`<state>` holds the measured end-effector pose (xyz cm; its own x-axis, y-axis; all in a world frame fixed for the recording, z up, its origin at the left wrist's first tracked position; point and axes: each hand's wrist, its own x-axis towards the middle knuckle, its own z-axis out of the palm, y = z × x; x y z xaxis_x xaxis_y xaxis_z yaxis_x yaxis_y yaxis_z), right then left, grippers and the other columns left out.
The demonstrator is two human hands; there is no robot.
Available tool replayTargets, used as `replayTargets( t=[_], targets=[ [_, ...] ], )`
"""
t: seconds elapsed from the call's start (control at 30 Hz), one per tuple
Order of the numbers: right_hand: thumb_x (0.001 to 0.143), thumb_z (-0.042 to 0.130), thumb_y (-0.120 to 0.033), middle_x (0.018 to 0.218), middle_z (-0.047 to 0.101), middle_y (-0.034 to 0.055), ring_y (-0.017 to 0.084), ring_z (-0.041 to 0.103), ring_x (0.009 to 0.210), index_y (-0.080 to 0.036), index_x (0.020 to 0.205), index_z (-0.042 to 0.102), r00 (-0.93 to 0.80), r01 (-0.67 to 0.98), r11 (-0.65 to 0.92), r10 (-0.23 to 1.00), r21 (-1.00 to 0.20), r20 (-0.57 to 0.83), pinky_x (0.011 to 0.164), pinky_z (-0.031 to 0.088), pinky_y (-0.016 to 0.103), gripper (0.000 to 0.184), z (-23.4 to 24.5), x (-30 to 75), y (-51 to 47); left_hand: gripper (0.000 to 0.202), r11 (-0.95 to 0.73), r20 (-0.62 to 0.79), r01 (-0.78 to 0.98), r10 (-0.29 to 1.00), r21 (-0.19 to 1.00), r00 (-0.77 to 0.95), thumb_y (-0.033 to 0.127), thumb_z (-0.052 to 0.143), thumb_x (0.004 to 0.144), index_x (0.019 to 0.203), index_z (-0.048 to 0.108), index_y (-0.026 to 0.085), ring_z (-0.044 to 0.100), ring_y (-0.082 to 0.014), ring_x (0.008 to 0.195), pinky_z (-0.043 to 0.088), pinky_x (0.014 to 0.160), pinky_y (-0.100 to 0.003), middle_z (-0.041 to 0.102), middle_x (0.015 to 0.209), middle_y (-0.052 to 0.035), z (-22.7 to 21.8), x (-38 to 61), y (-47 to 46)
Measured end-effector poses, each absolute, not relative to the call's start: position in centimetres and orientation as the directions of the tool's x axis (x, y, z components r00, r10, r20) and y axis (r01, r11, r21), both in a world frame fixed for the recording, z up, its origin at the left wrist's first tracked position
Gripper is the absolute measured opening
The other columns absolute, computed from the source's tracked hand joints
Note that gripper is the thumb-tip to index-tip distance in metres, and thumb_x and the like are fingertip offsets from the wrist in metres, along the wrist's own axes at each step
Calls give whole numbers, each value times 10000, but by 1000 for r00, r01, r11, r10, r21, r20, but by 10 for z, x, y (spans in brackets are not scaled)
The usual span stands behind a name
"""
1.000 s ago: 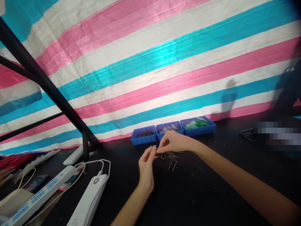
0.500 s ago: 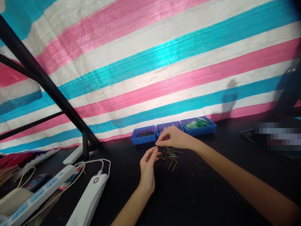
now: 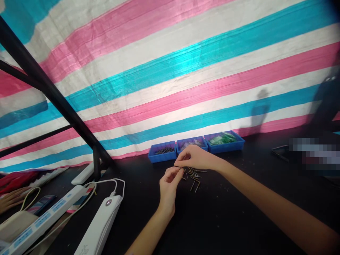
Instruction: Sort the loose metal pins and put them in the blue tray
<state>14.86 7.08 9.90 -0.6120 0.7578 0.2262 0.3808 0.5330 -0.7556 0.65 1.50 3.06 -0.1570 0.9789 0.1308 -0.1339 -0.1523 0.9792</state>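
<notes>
My left hand (image 3: 168, 189) and my right hand (image 3: 193, 158) meet in a pinch above a black table (image 3: 225, 219). Together their fingertips close on a thin metal pin (image 3: 177, 166), too small to make out in detail. Just right of the fingertips a small pile of similar pins (image 3: 193, 176) lies loose on the table. Behind the hands stand three blue trays in a row: the left tray (image 3: 162, 152) holds dark pins, the middle tray (image 3: 191, 143) holds greyish parts, the right tray (image 3: 224, 140) holds green parts.
A striped pink, blue and white tarp (image 3: 170, 71) hangs behind the table. A black metal frame (image 3: 53, 95) slants at the left. White power strips (image 3: 45, 219) and a white device (image 3: 99, 226) with cables lie at the lower left. A blurred patch (image 3: 313, 152) sits at right.
Both hands stayed over the pin pile. My left hand's fingers curled tighter and rose slightly toward my right fingertips, which shifted a little down and left to meet them.
</notes>
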Motion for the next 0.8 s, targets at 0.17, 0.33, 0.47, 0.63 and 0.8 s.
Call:
replayTargets(
  t=[0.17,0.33,0.47,0.63,0.8],
  targets=[
    [714,605,-320,722,697,39,143,606,677,-158,779,727,-578,415,545,776,-729,252,596,433,215,213,101,153,74,287,-124,85,-169,972,978,-219,353,713,632,831,685,148,548,-119,706,404,634,-218,625,807,-42,28,0,21],
    [723,587,-293,736,701,38,149,616,684,-162,772,729,-619,407,540,757,-737,212,610,441,220,200,101,154,72,304,-168,116,-190,959,967,-260,371,700,641,853,681,155,559,-123,738,402,645,-218,630,832,-43,28,-5,26],
    [726,584,-299,713,694,37,148,615,679,-160,769,724,-613,377,539,755,-753,234,603,441,217,202,102,153,71,299,-162,116,-183,964,970,-238,374,697,641,853,682,164,557,-117,738,401,636,-216,629,831,-34,28,-5,27],
    [740,586,-341,632,663,37,131,605,612,-152,800,712,-596,301,434,781,-849,188,562,458,213,234,100,152,74,284,-203,166,-134,955,970,-246,349,687,663,881,665,168,541,-115,757,397,635,-209,614,901,-40,30,-4,27],
    [731,625,-367,744,687,58,110,606,656,-153,825,701,-508,164,278,846,-947,160,635,489,220,246,93,153,84,317,-268,202,-130,902,954,-381,366,672,676,940,632,195,523,-110,732,381,620,-204,593,848,-15,31,-6,27]
  ],
)
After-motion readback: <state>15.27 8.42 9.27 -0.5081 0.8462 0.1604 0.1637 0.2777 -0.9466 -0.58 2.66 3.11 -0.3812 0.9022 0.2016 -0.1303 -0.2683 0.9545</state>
